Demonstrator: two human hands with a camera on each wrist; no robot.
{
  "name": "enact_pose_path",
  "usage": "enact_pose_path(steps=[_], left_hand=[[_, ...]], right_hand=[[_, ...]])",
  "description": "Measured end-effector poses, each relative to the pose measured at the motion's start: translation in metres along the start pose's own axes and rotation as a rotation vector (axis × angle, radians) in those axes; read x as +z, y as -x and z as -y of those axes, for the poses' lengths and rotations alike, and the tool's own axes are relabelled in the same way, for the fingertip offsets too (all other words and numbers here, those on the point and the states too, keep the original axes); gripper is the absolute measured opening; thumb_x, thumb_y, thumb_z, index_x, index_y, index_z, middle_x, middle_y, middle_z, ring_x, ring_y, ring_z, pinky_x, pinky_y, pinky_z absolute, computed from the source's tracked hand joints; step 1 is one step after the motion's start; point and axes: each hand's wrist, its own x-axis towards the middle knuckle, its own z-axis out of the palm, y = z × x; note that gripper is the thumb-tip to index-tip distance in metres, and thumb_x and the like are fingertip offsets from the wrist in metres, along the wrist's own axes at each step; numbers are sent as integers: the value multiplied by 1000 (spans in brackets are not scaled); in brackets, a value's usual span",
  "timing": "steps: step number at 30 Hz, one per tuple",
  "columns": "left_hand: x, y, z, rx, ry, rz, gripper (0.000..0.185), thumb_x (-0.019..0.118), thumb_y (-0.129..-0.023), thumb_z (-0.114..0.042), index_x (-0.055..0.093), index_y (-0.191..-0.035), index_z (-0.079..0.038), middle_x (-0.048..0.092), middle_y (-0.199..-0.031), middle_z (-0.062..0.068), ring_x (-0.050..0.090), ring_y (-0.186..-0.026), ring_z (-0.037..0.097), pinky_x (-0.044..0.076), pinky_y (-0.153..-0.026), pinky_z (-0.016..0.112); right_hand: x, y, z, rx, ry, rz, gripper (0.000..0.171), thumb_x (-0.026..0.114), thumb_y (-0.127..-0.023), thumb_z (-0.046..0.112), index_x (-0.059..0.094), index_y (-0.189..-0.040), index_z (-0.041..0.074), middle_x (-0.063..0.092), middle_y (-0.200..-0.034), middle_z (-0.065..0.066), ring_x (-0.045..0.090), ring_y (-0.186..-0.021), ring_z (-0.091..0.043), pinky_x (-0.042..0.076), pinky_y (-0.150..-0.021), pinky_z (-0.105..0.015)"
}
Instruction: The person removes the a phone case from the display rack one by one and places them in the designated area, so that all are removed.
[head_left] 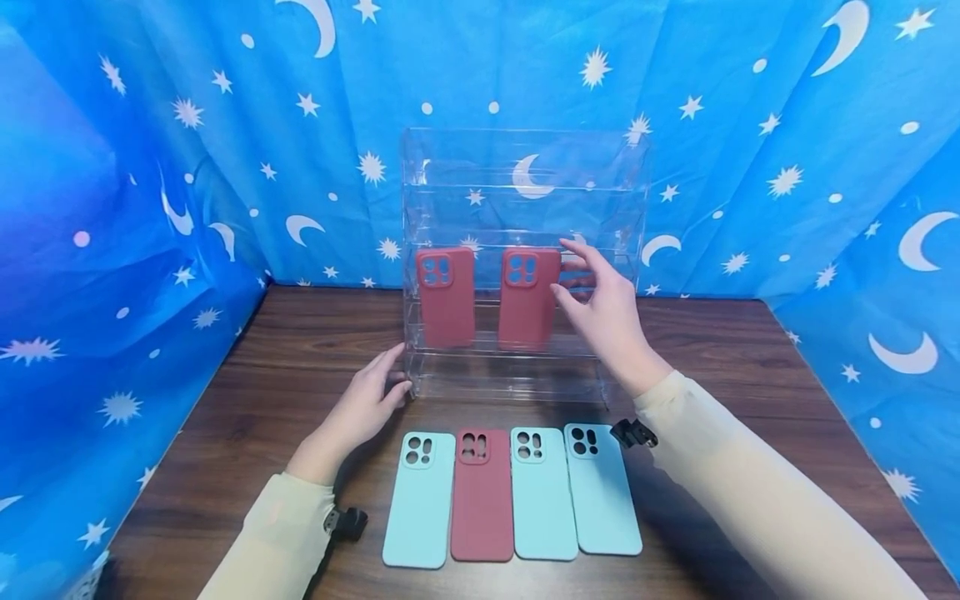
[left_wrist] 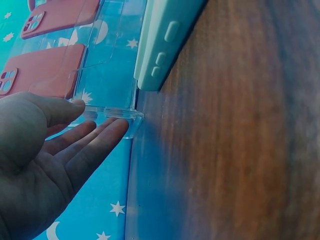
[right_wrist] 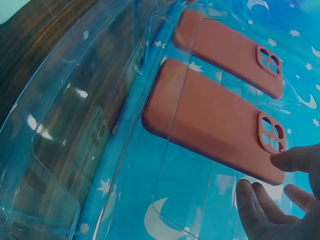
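Head view: right hand (head_left: pixel 603 315) at right red case (head_left: pixel 527 312), upright in clear stand (head_left: pixel 517 388), frame centre; left red case (head_left: pixel 447 312) beside it. Right wrist view adds: thumb overlaps case corner by camera cutout, fingers spread apart, no pinch; contact unclear. Left hand (head_left: pixel 366 402) at stand's lower-left corner, fingers extended, nothing held. Only head view shows the full bench row, lower centre: three mint cases (head_left: pixel 418 512), one red case (head_left: pixel 482 504). Left wrist view alone shows side buttons (left_wrist: pixel 171 31) on a mint case.
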Motion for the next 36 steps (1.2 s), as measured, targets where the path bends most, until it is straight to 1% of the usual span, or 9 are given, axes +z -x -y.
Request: enact_pose_path(steps=[3,9,13,21,26,32,34,36], left_hand=[[0,0,0,6,-6,2,63,61,-104,-11,33,-160,-3,49,-153,22,65,-126,35,64,-97,40],[0,1,0,-10,5,-4,63,61,-104,-9,33,-160,-4,50,-151,22,66,-125,35,66,-91,34],[0,1,0,-9,4,3,62,60,-104,-9,33,-160,-3,51,-150,23,66,-125,35,66,-90,32],[0,1,0,-2,-11,-1,63,61,-104,-11,33,-160,-3,50,-152,22,65,-126,34,64,-97,39],[0,0,-1,-9,-10,-1,62,61,-104,-11,33,-160,-3,50,-152,22,65,-126,34,64,-96,39],[0,0,-1,-6,-11,-2,63,61,-104,-11,33,-160,-3,50,-152,22,65,-126,34,64,-96,39],[0,0,0,-4,-12,-1,63,61,-104,-11,33,-160,-3,50,-152,22,66,-126,34,64,-96,38],[0,0,0,-5,-13,-1,63,61,-104,-11,33,-160,-3,50,-152,21,66,-126,34,64,-96,38]], right_hand=[[2,-2,-2,-12,8,-19,57,73,-97,13,53,-150,24,70,-132,-12,71,-112,-30,64,-96,-52],[6,-5,-3,-23,6,-33,48,74,-97,15,60,-143,22,71,-127,-10,73,-103,-26,65,-95,-49],[6,-3,-5,-21,5,-38,48,75,-96,15,62,-141,23,71,-125,-9,74,-101,-25,65,-94,-49],[6,-2,-11,-57,25,-72,47,73,-97,12,62,-141,22,73,-121,-10,75,-98,-27,66,-91,-48],[4,-1,-12,-81,13,-82,45,74,-96,12,63,-139,22,73,-117,-10,76,-94,-26,67,-88,-45],[2,-1,-11,-89,-21,-70,42,75,-96,13,65,-135,24,74,-115,-7,76,-91,-22,67,-86,-43],[1,-1,-10,-87,-25,-66,42,75,-96,14,66,-135,25,75,-114,-6,75,-89,-19,67,-85,-41],[1,-1,-10,-83,-22,-63,41,75,-96,14,66,-134,25,75,-113,-4,75,-88,-16,67,-84,-32]])
